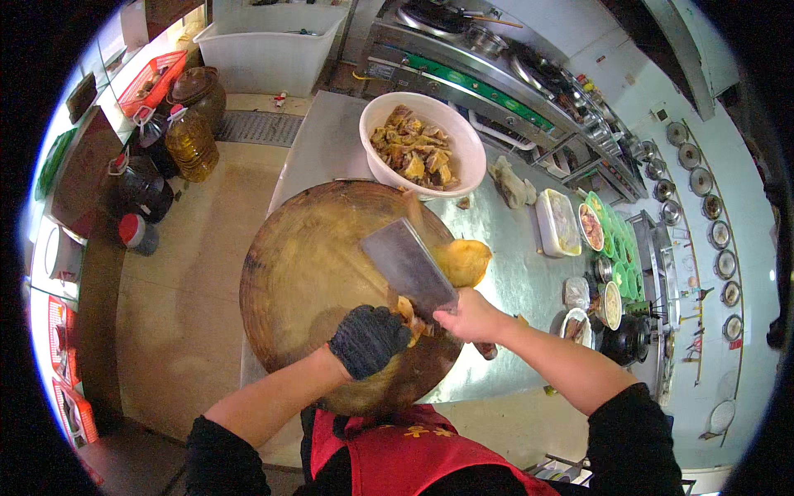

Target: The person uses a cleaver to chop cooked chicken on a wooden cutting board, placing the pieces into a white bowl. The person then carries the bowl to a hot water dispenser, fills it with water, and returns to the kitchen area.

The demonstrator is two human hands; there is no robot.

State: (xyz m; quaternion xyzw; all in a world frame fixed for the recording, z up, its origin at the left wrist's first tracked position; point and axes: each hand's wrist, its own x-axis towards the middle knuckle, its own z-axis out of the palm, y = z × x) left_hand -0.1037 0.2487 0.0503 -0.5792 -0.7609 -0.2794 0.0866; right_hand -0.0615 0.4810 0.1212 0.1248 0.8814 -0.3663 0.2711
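Note:
My right hand [474, 315] grips a wide-bladed cleaver [410, 266], its blade slanting up and left over a round wooden chopping block [310, 266]. My left hand [370, 341], in a black knit glove, holds a piece of poultry [409, 313] on the block, close beside the blade. Part of that piece is hidden by the glove and the cleaver. A larger yellow-skinned poultry piece [466, 261] rests at the block's right edge, partly behind the blade. Beyond the block, a white plastic basin [474, 164] holds chopped poultry pieces [419, 149].
The block stands on a stainless steel table [316, 136]. To its right are a crumpled cloth-like item [510, 181], a white rectangular container [554, 226] and green trays [611, 229]. A stove [459, 80] stands behind. Oil jugs [191, 146] are on the floor at left.

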